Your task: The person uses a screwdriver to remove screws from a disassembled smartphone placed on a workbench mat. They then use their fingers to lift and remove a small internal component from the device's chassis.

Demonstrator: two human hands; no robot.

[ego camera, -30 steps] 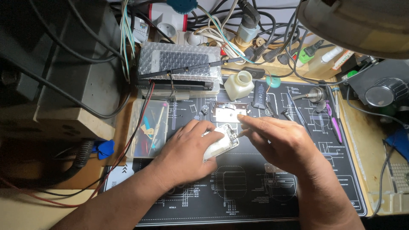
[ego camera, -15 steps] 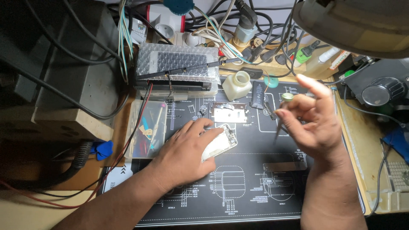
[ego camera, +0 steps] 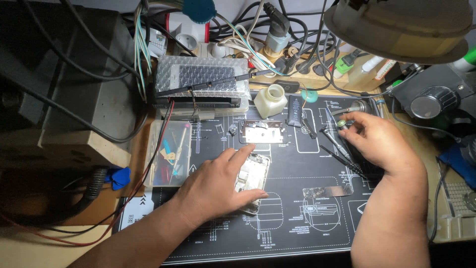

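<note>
A cluttered desk (ego camera: 59, 248) under a lamp (ego camera: 401, 25) carries a black work mat (ego camera: 297, 233). A clear plastic box (ego camera: 171, 154) holds small tools. The left hand (ego camera: 218, 186) rests flat, fingers spread, on an opened phone (ego camera: 254, 178). The right hand (ego camera: 374, 139) pinches a small round part (ego camera: 343, 124) at the mat's far edge.

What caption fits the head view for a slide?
Left hand rests on an opened phone on a black mat; right hand pinches a small tool.

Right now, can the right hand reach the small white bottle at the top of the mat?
Probably yes. The right hand is at the tools on the mat's right side, and the white bottle stands uncovered to its left, with only small parts lying between them.
</note>
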